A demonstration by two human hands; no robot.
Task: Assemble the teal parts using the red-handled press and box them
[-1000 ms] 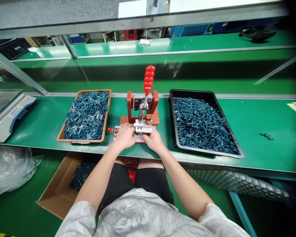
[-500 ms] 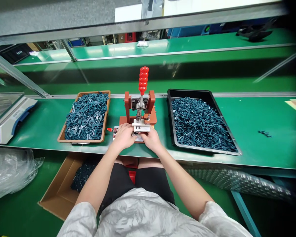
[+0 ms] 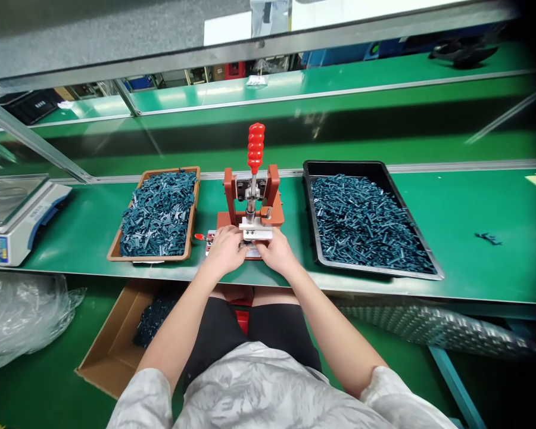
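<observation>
On the counter [image 3: 455, 202], a black tray [image 3: 346, 169] and a brown tray [image 3: 149, 258] flank a red-handled press [image 3: 274, 185]. The left hand [image 3: 226, 250] and right hand [image 3: 277, 251] work at its metal block [image 3: 256, 235], apparently positioning; whether either grip holds one of the trays' dark pieces [image 3: 366, 226], I can't tell. Pressing would call for fingers clear.

hands [image 3: 226, 251]: grip partly hidden by metal block [image 3: 258, 234] | scale [image 3: 15, 217]: cut by left edge

Bright, patchy glare; right edge dark, blurred
</observation>
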